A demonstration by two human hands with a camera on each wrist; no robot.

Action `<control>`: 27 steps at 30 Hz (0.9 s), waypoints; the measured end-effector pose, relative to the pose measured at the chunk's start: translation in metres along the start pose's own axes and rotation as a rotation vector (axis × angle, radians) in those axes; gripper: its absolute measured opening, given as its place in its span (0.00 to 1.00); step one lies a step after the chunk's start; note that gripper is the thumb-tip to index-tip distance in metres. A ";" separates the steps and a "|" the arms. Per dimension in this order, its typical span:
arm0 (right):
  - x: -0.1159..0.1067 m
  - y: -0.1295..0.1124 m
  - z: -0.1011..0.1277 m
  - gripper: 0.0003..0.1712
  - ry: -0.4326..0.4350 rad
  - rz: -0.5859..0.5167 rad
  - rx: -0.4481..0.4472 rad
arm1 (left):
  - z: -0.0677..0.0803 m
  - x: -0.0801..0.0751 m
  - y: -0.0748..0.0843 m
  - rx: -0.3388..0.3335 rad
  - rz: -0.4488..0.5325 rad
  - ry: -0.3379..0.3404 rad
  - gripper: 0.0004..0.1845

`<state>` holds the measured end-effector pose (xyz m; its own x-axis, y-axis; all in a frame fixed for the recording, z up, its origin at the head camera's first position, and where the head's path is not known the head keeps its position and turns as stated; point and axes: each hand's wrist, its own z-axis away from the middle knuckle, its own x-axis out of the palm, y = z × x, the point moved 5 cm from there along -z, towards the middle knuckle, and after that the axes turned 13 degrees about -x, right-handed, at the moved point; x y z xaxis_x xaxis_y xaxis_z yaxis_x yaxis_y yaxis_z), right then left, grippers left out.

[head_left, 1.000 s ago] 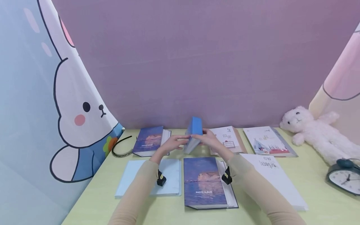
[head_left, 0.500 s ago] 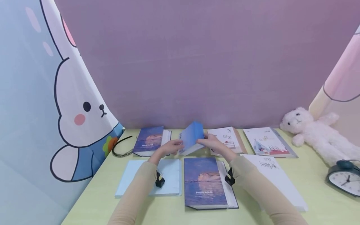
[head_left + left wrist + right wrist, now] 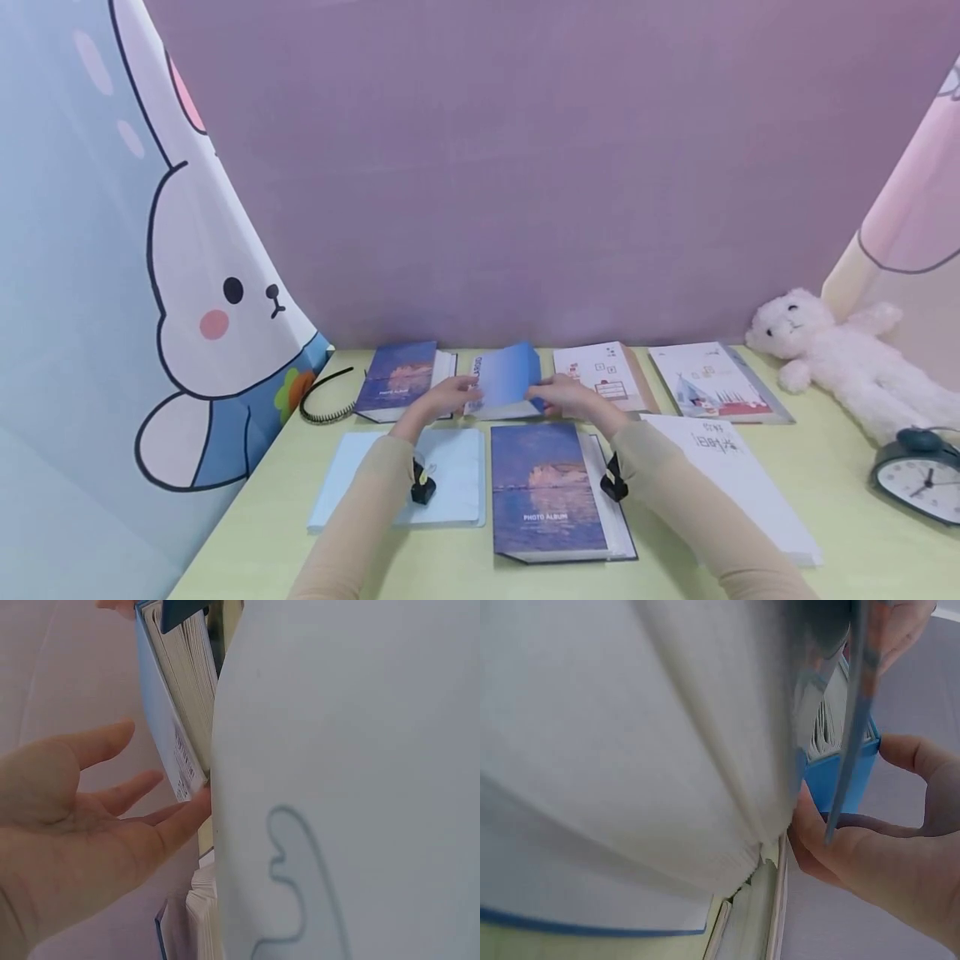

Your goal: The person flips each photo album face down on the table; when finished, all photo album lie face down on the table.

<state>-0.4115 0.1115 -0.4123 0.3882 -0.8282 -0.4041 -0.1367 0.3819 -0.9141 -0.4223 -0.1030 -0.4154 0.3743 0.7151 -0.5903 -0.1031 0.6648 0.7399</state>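
Observation:
A thick blue photo album (image 3: 504,375) with pale pages sits in the back row between a purple photo album (image 3: 395,375) and a white-covered book (image 3: 600,377). My right hand (image 3: 567,395) pinches its solid blue spine; in the right wrist view, thumb and fingers lie on either side of that spine (image 3: 844,778). At the left edge is my left hand (image 3: 444,395). In the left wrist view its fingers are extended, the lower ones touching the album's barcoded corner (image 3: 184,761), while the thumb stands apart. The album's underside is hidden.
Nearer me lie a light-blue album (image 3: 442,492), another purple photo album (image 3: 551,492) and a large white book (image 3: 738,492). A camping-print album (image 3: 712,379) is at back right. A headband (image 3: 326,408), plush bear (image 3: 840,350) and alarm clock (image 3: 922,475) sit at the sides.
The blue album came down from a raised, tilted stance and now lies nearly flat in the back row. The left hand loosened its hold and both hands lowered with it.

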 end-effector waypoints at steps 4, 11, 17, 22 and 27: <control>0.001 0.003 0.000 0.35 -0.018 0.020 -0.024 | 0.001 -0.001 -0.002 0.003 -0.008 0.005 0.28; -0.003 0.000 0.000 0.33 -0.009 0.127 -0.150 | -0.001 -0.004 -0.006 -0.055 0.131 -0.042 0.31; -0.005 0.005 0.001 0.34 -0.007 0.068 -0.136 | -0.008 -0.005 -0.013 -0.136 0.110 -0.025 0.33; -0.004 0.003 0.002 0.35 0.003 0.064 -0.137 | -0.010 -0.006 -0.017 -0.154 0.101 -0.028 0.32; -0.004 -0.001 0.001 0.34 0.032 0.075 -0.129 | -0.011 -0.007 -0.017 -0.158 0.132 -0.047 0.33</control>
<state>-0.4121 0.1151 -0.4097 0.3440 -0.8126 -0.4706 -0.2808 0.3892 -0.8773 -0.4330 -0.1169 -0.4277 0.3905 0.7895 -0.4735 -0.2957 0.5946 0.7477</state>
